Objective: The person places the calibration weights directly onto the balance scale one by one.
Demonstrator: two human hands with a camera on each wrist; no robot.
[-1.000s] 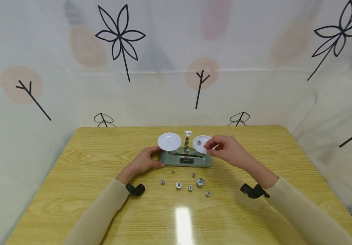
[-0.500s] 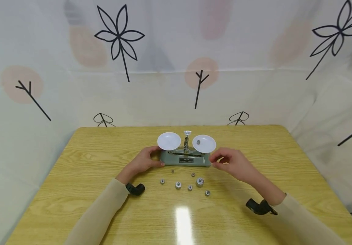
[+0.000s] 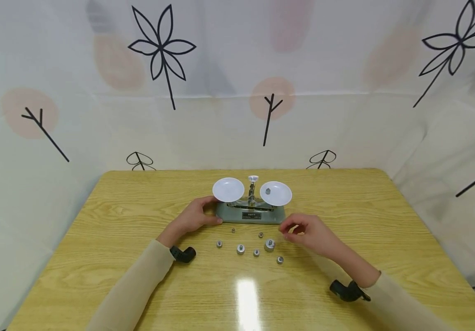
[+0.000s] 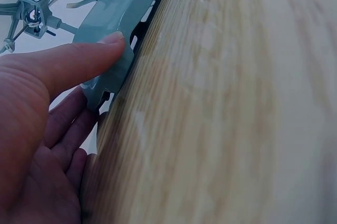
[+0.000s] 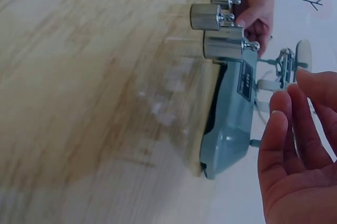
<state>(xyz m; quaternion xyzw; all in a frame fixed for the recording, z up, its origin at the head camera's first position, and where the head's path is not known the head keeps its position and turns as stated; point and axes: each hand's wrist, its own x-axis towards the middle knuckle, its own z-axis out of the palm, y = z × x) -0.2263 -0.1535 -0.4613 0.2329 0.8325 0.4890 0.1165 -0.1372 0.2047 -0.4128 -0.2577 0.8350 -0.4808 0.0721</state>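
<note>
A green balance scale (image 3: 233,216) with two white pans stands on the table. My left hand (image 3: 189,217) grips the left end of its base; in the left wrist view the thumb (image 4: 87,63) lies on the front face and the other fingers go behind. A small metal weight (image 3: 268,191) sits in the right pan (image 3: 280,196), while the left pan (image 3: 228,189) holds nothing. My right hand (image 3: 313,235) hovers off the base's right end, near the largest loose weight (image 3: 269,245). Its fingers are loosely bent with nothing between them, as the right wrist view also shows.
Several loose metal weights, among them a mid-sized weight (image 3: 240,249) and a tiny weight (image 3: 233,230), stand in front of the scale on the wooden table (image 3: 159,294). A patterned cloth (image 3: 221,128) hangs behind and at the sides.
My right hand has left the right pan and come down toward the loose weights. The weight in that pan is now uncovered. The left hand has stayed on the base.
</note>
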